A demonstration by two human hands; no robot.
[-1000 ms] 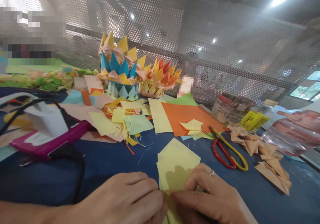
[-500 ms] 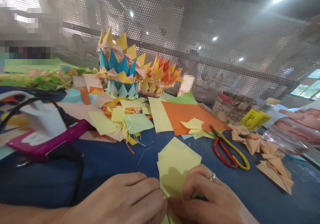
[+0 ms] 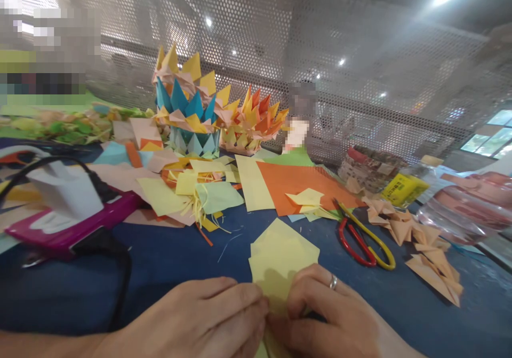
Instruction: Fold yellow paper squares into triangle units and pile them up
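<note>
Pale yellow paper (image 3: 285, 246) lies in front of me on the dark blue tabletop (image 3: 176, 262), its edges showing as stacked or overlapping layers. My left hand (image 3: 216, 318) has its fingers bent together over the paper's near left side. Across from it, my right hand (image 3: 332, 312), with a ring on one finger, pinches the same paper close to the left fingertips. The two hands nearly touch, and they cover the lower part of the paper. Just beyond my right hand lie scissors (image 3: 366, 243) with one red and one yellow handle.
Folded peach paper pieces (image 3: 434, 270) lie at the right, near a pink-tinted clear bottle (image 3: 468, 203). Orange paper (image 3: 296, 182) and loose scraps (image 3: 168, 192) spread behind. Folded-paper crowns (image 3: 192, 107) stand farther back. A magenta power strip (image 3: 76, 224) with black cables is at the left.
The view has shifted slightly. My left fingers have edged a little right, closer to my right hand over the yellow paper. Both hands keep their hold.
</note>
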